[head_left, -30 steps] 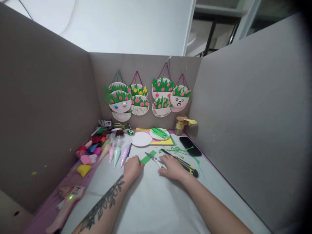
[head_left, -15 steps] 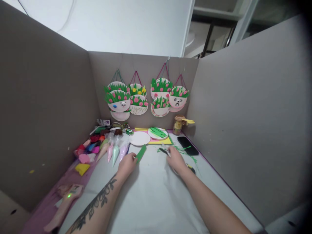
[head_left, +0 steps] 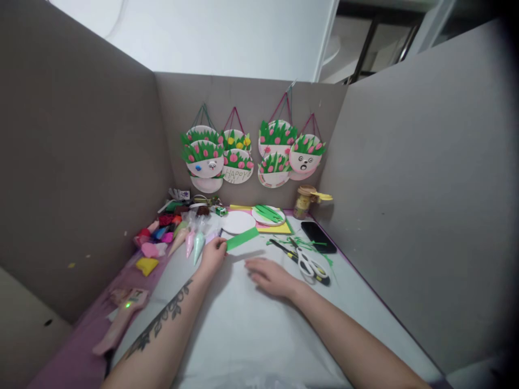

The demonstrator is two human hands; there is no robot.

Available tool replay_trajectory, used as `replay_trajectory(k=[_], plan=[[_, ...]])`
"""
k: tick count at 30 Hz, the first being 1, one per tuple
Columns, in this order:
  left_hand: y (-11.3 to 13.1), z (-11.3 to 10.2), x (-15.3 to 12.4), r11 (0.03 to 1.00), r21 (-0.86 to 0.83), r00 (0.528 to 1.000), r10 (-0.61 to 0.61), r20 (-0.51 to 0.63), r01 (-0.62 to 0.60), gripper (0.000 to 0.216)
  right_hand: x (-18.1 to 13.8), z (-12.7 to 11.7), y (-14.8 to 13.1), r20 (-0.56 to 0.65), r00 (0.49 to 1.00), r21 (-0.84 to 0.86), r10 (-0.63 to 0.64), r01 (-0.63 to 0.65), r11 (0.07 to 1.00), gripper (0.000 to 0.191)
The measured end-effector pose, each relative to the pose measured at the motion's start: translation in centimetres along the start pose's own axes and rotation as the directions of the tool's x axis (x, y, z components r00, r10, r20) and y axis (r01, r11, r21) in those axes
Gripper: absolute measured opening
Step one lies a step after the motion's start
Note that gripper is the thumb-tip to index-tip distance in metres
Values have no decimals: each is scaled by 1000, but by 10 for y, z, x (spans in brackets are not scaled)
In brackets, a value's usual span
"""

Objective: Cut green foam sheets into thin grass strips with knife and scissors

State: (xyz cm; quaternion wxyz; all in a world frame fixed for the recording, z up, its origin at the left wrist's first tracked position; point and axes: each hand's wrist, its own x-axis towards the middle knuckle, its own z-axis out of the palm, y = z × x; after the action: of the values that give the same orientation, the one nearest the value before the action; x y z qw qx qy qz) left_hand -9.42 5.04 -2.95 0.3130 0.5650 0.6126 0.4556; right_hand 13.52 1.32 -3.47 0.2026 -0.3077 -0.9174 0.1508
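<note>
My left hand (head_left: 212,258) pinches one end of a green paper strip (head_left: 242,238) and holds it slightly above the white table sheet (head_left: 251,329). My right hand (head_left: 270,276) lies flat on the sheet, fingers stretched toward the strip, holding nothing. White-handled scissors (head_left: 306,262) lie to the right of it, across a black and yellow utility knife (head_left: 295,259), among green paper scraps (head_left: 308,244).
Grey cardboard walls enclose the table on three sides. Paper-plate flower baskets (head_left: 251,154) hang on the back wall. Below them: a white plate (head_left: 238,222), a plate with green strips (head_left: 268,215), a jar (head_left: 303,202), a phone (head_left: 318,236). Clay lumps (head_left: 156,240) and piping bags (head_left: 192,242) lie left.
My right hand let go of the scissors, which now lie by the knife, and moved left, flat on the sheet. My left hand lifted the green strip up and back.
</note>
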Motion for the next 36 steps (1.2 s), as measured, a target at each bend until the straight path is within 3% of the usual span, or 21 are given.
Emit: replay_trajectory(k=[1,3,5,7,10,14,18,26,30,33,36], plan=[[-2,-1,2,999,-47,1000,-14,-12,14,21,2,2,-2,126,991,14,-48,46,999,41],[-3,-3,4,993,-112,999,-42,-13,40,22,7,3,-1,206,975,-86,84,-67,994,49],[-3,-3,4,993,-106,998,-60,8,61,22,11,2,5,28,934,-231,355,-340,912,53],[-2,-1,1,998,-19,997,-62,41,63,24,14,1,9,-158,884,-252,440,-467,847,51],[-5,5,-2,984,172,993,-61,96,44,33,14,4,7,-251,907,-232,338,-395,889,44],[-11,11,-5,957,289,983,-68,172,16,38,15,7,6,-300,899,-331,320,-412,849,31],[-12,13,-6,947,321,981,-61,184,-1,36,23,6,15,-229,934,-454,276,-353,818,15],[-5,7,-7,961,269,987,-102,126,64,35,38,10,17,-181,979,-489,96,-175,855,15],[-2,6,-7,946,322,985,-94,142,44,34,42,12,19,-166,982,-522,94,-168,836,15],[1,6,-11,897,439,987,-14,158,-57,30,44,14,22,-116,987,-547,114,-159,822,17],[8,7,-20,757,586,958,231,171,-287,27,45,14,21,-50,989,-561,141,-145,815,17]])
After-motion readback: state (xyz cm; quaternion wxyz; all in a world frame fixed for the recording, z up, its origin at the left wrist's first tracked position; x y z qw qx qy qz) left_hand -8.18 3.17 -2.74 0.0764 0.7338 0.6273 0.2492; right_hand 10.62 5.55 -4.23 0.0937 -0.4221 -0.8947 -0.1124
